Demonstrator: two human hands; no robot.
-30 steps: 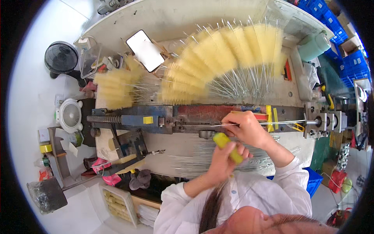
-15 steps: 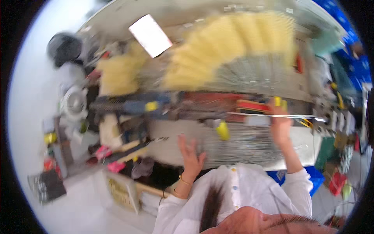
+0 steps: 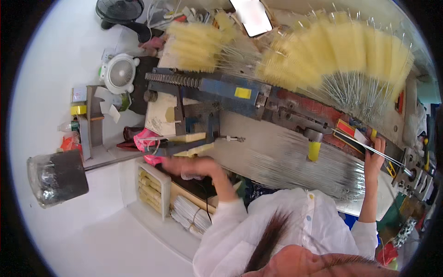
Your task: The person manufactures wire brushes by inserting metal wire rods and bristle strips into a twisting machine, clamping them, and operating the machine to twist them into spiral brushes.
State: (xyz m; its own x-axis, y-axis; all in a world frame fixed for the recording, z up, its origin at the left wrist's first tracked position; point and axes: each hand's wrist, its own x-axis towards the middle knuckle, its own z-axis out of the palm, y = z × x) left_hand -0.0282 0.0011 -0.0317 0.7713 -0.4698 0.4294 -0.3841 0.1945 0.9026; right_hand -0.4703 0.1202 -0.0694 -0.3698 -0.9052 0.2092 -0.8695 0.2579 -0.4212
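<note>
My left hand (image 3: 184,167) is smeared by motion beside a dark lever bar at the left. Its fingers cannot be made out. Pink cloth-like wrapping (image 3: 146,139) lies just beyond them. On the right, my right hand (image 3: 374,154) has its fingers curled over thin metal wires (image 3: 357,140), with yellow tape on its fingertips. These wires run from the middle of a long bench machine (image 3: 226,94) to a round metal chuck (image 3: 409,172). A red and yellow-edged block (image 3: 347,129) sits against the wires near my right fingers.
Yellow bristle brushes with wire stems (image 3: 341,53) fan across the back. Many loose wires (image 3: 295,164) lie on the table before me, beside a yellow-wrapped cylinder (image 3: 314,150). A white fan (image 3: 121,73) stands left. Below it, a white tray (image 3: 164,184) holds yellow bristle bundles.
My left hand has swung left from over the table to the lever and pink wrapping. My right hand remains at the wires. The whole view has turned and shifted.
</note>
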